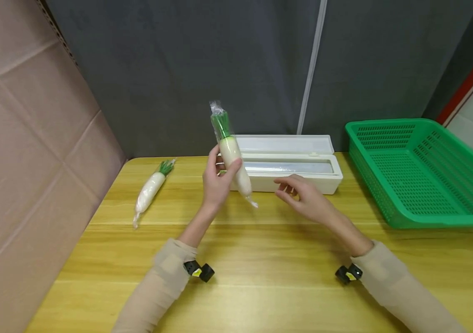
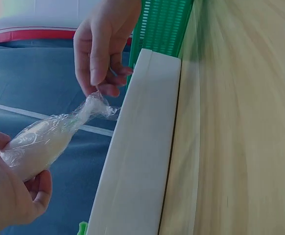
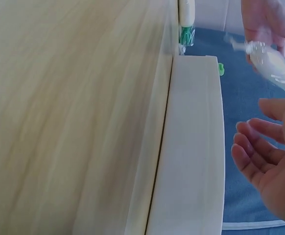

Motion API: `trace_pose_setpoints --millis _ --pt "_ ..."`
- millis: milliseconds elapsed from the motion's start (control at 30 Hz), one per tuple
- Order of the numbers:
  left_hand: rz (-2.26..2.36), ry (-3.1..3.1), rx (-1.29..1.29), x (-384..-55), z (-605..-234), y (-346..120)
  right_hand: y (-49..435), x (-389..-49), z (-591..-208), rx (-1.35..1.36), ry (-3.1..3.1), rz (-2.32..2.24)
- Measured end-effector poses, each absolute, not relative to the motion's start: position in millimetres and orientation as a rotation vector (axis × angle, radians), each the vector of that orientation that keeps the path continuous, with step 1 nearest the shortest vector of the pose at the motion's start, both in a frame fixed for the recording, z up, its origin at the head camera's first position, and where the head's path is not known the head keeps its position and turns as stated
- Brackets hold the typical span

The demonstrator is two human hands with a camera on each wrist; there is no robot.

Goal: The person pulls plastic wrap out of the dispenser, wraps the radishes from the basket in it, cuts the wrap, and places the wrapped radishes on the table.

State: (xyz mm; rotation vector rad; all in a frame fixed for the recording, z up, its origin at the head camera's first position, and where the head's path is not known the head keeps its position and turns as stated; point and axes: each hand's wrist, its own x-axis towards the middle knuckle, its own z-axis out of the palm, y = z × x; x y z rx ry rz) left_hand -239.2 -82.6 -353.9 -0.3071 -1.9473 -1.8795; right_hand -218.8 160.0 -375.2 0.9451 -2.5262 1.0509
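Note:
My left hand grips a white radish wrapped in clear plastic film, held up in front of a white cling film box. Its green top points up and away; the twisted film end hangs at the lower tip. Beside that tip, my right hand is held with loosely bent fingers and nothing in them. In the right wrist view a gap shows between the right hand and the radish. The box's lid stands raised at the back.
A second wrapped radish lies on the wooden table at the left. At the right stands a green plastic basket. A dark grey curtain hangs behind the table, and a pale cloth wall borders the left side.

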Motion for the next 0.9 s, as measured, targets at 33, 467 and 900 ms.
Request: trace_pose_setpoints --millis 33,467,900 --pt "-1.869 -1.959 -0.301 -240 -354 -85 161 -219 -376 0.942 -2.525 1.028" --pt "-1.736 -2.097 -0.208 -243 -351 -116 178 -224 -380 0.922 -2.455 0.870" --pt "-1.595 -2.240 -0.081 -252 -360 -145 199 -228 -384 0.878 -2.414 0.786"
